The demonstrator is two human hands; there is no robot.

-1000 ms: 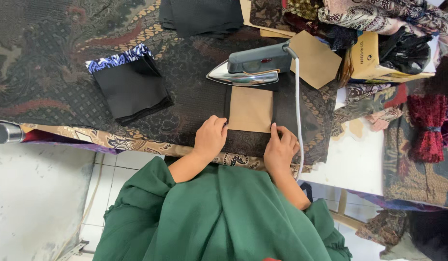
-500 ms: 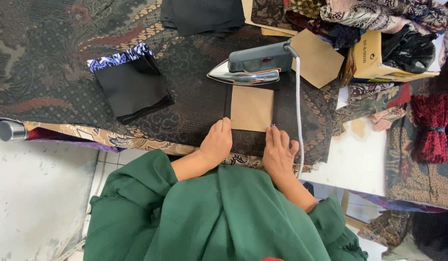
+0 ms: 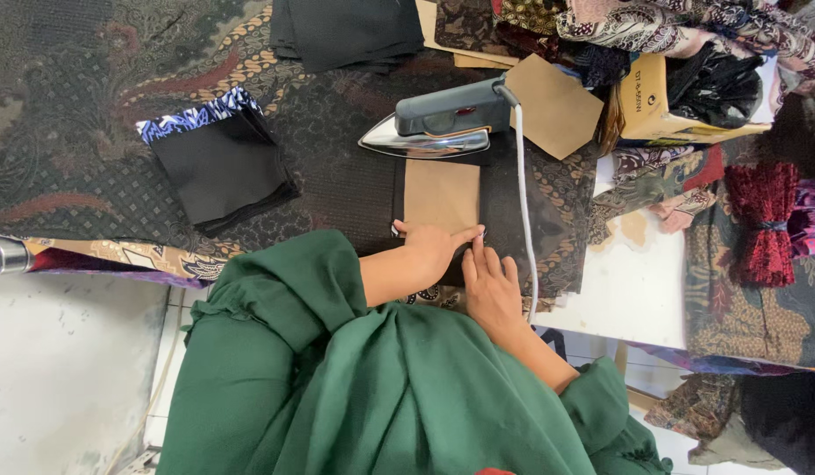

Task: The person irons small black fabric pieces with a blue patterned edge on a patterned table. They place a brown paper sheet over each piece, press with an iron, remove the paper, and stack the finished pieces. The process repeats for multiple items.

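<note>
A tan paper rectangle (image 3: 441,193) lies on a dark patterned cloth (image 3: 506,207) spread over the work table. My left hand (image 3: 434,246) lies flat across the near edge of the paper, fingers pointing right, pressing the cloth there. My right hand (image 3: 491,286) rests just below it, fingers stretched up and touching the left fingertips at the paper's near right corner. An electric iron (image 3: 434,123) with a grey handle sits on its side just beyond the paper's far edge. Its white cord (image 3: 522,220) runs down past my right hand.
A folded black stack with blue-white trim (image 3: 218,167) lies to the left, another black stack (image 3: 346,31) at the far edge. A second tan paper piece (image 3: 553,105), a cardboard box (image 3: 654,97), heaped patterned fabrics and a red fringe bundle (image 3: 764,224) crowd the right. A metal cylinder (image 3: 3,255) pokes in at left.
My left hand has swung from the paper's near left corner across its near edge to the right. My right hand slid slightly down and left to meet it. The iron stayed put.
</note>
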